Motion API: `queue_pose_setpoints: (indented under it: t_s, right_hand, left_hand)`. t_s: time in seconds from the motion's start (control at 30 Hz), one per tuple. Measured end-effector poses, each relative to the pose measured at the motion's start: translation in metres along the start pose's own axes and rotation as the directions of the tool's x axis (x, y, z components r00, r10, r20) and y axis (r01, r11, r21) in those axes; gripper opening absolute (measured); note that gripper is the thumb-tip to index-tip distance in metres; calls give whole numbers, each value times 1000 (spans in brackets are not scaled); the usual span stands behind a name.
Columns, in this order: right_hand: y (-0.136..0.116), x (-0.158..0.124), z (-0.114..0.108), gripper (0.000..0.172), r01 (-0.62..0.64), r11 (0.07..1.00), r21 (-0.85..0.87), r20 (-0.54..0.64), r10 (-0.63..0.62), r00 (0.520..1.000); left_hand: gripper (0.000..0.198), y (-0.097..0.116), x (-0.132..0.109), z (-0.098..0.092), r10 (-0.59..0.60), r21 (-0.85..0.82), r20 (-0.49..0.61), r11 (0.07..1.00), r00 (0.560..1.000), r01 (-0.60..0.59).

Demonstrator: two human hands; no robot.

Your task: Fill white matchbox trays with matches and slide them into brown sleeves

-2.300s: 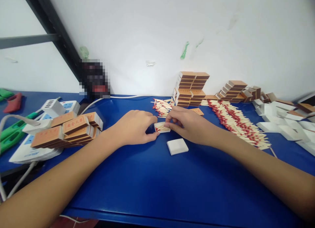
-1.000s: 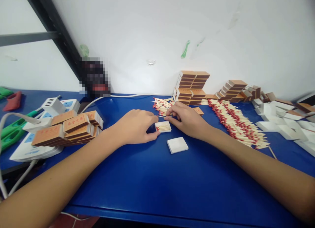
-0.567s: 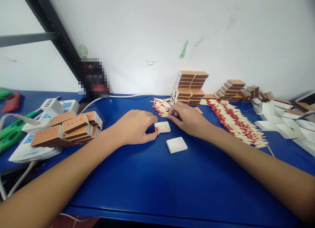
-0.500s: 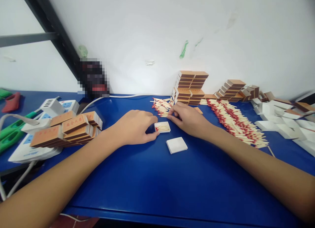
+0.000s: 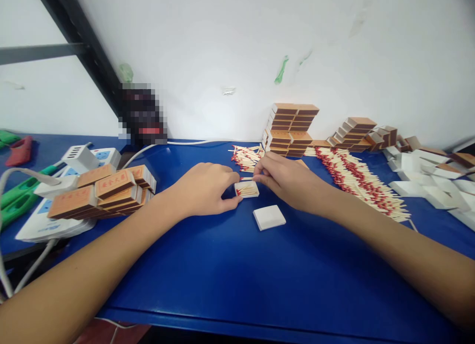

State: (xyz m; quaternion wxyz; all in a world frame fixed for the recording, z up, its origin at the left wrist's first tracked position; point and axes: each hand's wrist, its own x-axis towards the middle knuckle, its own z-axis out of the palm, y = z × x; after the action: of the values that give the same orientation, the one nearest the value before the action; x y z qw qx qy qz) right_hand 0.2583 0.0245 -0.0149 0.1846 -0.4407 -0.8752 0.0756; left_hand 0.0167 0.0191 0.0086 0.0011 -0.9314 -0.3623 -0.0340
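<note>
My left hand grips the left end of a small white matchbox tray between thumb and fingers. Several red-headed matches lie inside that tray. Just behind its far edge, my right hand pinches a matchstick, red head toward the left. A loose heap of matches is beyond both hands. Nearer to me lies a second white tray, its flat side facing up.
Stacked brown matchboxes stand against the wall, with a wide bed of matches to their right. White trays are heaped at far right. More matchboxes sit beside a power strip on the left.
My right hand has drawn back slightly from the match heap, and a matchstick now shows in its fingertips behind the tray. My left hand stays at the tray.
</note>
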Motion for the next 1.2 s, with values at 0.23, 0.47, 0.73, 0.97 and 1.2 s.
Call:
queue_pose_setpoints:
  t_s: [0.23, 0.47, 0.73, 0.97, 1.2]
  right_hand:
    - [-10, -4, 10, 13, 76, 997, 4, 56, -76, 996]
    - [7, 3, 10, 13, 35, 997, 62, -132, -27, 991]
    - [25, 9, 25, 10, -24, 998, 65, -115, 31, 993]
    - [19, 5, 18, 14, -57, 998, 36, -54, 59, 997]
    - [16, 10, 27, 8, 17, 991, 135, -72, -7, 997]
  left_hand:
    - [28, 1, 0, -1, -3, 17, 5, 1000, 1000, 3]
    - [30, 2, 0, -2, 1, 19, 11, 1000, 1000, -1]
    - [30, 1, 1, 0, 8, 13, 6, 1000, 1000, -8]
    - [30, 1, 0, 0, 5, 10, 3, 1000, 1000, -5]
    - [29, 1, 1, 1, 11, 12, 4, 1000, 1000, -11]
